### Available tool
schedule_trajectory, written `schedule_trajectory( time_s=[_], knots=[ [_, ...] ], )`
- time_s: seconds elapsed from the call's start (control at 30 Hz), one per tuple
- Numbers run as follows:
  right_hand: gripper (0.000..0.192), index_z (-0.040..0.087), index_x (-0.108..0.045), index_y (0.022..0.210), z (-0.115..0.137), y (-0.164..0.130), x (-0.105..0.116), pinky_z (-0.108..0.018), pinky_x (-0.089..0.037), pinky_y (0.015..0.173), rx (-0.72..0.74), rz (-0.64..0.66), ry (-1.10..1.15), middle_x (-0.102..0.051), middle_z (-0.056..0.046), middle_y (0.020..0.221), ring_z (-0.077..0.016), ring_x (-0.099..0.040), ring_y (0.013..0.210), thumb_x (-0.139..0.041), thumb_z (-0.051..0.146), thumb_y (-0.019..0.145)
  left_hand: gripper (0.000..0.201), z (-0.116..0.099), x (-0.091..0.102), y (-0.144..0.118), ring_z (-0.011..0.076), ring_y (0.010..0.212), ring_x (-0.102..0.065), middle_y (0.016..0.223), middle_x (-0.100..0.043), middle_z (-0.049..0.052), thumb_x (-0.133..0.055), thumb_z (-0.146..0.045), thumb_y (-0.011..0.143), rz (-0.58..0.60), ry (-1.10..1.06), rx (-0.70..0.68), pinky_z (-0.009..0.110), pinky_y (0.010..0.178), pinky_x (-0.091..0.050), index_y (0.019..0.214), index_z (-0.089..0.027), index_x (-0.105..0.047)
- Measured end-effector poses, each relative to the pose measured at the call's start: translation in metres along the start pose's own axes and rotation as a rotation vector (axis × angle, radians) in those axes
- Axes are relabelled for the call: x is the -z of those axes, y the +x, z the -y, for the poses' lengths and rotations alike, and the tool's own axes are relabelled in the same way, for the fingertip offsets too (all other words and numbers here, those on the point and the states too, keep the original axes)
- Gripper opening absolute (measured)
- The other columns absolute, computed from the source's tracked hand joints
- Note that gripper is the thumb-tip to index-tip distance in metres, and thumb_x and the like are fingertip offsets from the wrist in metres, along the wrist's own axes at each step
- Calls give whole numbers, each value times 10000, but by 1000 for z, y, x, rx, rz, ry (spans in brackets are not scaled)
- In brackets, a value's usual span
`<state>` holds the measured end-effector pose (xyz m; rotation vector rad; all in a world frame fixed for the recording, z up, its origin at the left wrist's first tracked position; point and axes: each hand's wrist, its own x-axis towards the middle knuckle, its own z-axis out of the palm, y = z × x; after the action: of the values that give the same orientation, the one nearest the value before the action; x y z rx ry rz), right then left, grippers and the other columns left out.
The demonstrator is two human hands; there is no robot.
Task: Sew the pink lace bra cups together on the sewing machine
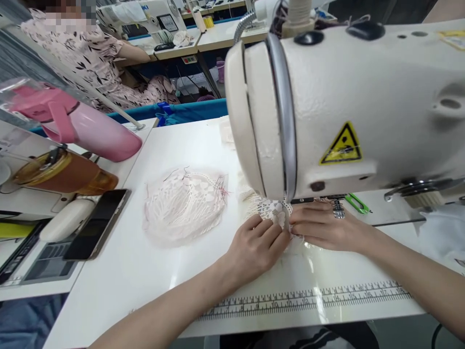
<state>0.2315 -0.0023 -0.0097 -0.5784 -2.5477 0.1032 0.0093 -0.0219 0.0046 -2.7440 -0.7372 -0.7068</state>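
Observation:
Under the head of a white sewing machine point(327, 97) lies a piece of cream lace fabric point(271, 207). Its far part is hidden behind the machine head. My left hand point(259, 242) is closed on the near edge of this lace, fingers curled. Close beside it, my right hand point(327, 225) lies at the lace's right edge with fingers extended and close together; its fingertips touch the fabric by the left hand. The needle and presser foot are hidden from this angle. To the left, a flat pile of pale pink lace point(185, 206) with loose dark and red threads rests on the table.
Green thread snips point(358, 203) lie right of the machine head. A printed ruler point(283, 304) runs along the table's front edge. At left are a phone point(98, 225), a pink bottle point(90, 121) and an amber cup point(65, 172). A person point(83, 58) sits at another machine behind.

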Motion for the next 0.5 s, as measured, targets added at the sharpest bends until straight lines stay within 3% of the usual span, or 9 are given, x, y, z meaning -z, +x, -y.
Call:
schedule_trajectory(
  time_s=[0.13,0.2,0.3,0.5],
  knots=[
    [146,181,-608,998,3,1,4,-296,-559,859,26,-93,-4,-717,0,949,-137,-652,954,-530,116,894,126,2,3,-2,133,591,-527,644,-593,-21,-499,-108,895,-7,41,-5,309,588,-386,812,-175,-566],
    [147,171,-611,1004,4,2,5,-295,-552,926,27,-126,3,-727,-9,938,-137,-667,931,-546,111,887,113,3,3,-3,170,801,-640,838,-693,17,-482,-150,905,-18,7,-3,363,767,-490,861,-181,-581],
    [156,183,-613,1002,4,3,5,-267,-564,907,7,-155,-31,-735,6,917,-121,-682,881,-546,99,888,159,4,1,-5,211,1106,-624,1112,-690,84,-461,-165,901,0,-96,3,389,963,-510,992,-151,-591],
    [170,174,-606,1015,3,2,1,-303,-554,913,-14,-141,-17,-729,-4,959,-144,-668,946,-569,86,874,232,4,-5,-9,217,1128,-625,1168,-670,136,-483,-129,872,47,-183,45,326,948,-549,1079,-75,-570]
  ],
)
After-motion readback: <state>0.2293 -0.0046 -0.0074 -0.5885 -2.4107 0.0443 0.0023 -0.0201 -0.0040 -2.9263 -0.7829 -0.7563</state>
